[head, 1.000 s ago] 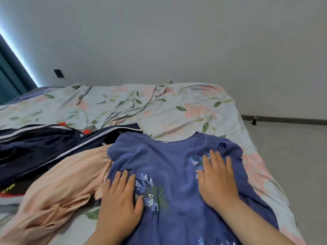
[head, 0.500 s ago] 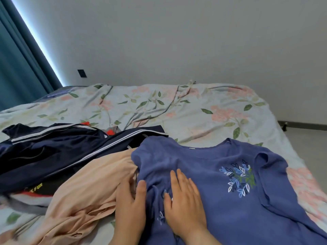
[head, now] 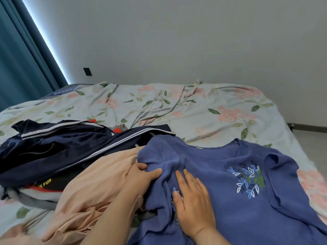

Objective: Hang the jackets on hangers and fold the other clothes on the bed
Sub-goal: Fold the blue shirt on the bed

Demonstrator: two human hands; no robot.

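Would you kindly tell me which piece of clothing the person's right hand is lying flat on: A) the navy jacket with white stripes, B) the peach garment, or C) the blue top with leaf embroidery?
C: the right hand lies with straight fingers flat on the blue top, whose bunched edge the left hand grips beside the peach garment.

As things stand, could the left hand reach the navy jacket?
Probably yes, once it lets go: the left hand grips the edge of the blue top, and the navy jacket lies mostly uncovered just beyond the peach garment.
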